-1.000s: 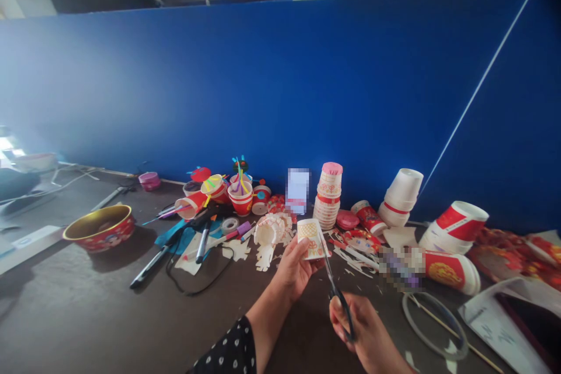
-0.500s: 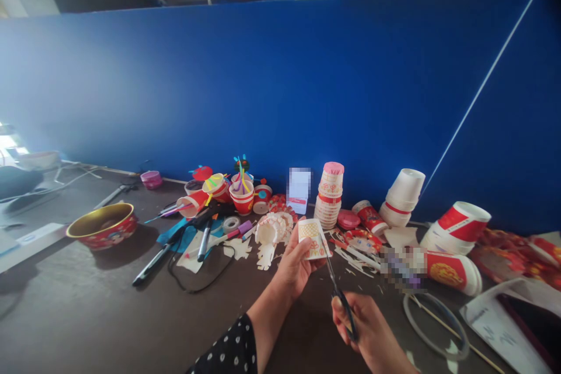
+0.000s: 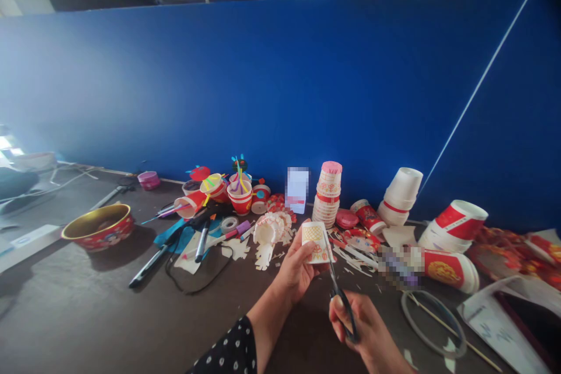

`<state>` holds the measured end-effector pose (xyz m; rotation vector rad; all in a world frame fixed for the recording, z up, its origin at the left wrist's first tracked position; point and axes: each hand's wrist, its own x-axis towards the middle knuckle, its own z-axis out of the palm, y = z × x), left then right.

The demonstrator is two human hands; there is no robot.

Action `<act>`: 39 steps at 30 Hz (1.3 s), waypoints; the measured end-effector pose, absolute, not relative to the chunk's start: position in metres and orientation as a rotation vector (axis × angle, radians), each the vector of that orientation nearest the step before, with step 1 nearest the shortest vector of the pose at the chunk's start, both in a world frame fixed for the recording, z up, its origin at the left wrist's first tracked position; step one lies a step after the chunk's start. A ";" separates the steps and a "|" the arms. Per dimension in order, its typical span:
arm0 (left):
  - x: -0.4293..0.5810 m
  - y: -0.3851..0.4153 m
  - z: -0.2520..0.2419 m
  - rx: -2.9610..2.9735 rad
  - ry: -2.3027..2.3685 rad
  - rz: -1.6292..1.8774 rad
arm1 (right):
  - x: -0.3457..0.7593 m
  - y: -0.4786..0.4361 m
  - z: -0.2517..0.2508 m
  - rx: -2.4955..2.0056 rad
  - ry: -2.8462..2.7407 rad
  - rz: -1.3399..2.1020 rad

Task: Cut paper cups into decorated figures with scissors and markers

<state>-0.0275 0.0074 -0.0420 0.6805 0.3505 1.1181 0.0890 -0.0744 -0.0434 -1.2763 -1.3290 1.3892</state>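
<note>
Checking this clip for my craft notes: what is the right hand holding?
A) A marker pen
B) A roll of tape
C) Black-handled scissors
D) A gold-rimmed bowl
C: the right hand grips black-handled scissors, their blades reaching up to the paper cup in the left hand.

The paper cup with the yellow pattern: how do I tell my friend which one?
Find the big blue wall, then the dark table below it. Near the middle, in front of a tall stack of paper cups, a left hand holds one small cup up off the table. It alone is held, right beside scissors in the right hand.
</note>
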 end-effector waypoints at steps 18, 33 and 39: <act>-0.026 0.007 -0.043 0.690 0.304 1.117 | 0.079 -0.081 -0.038 -1.286 -1.183 1.348; -0.027 0.007 -0.044 0.690 0.317 1.123 | 0.076 -0.082 -0.038 -1.314 -1.134 1.348; -0.026 0.008 -0.046 0.678 0.314 1.110 | 0.077 -0.082 -0.041 -1.287 -1.131 1.362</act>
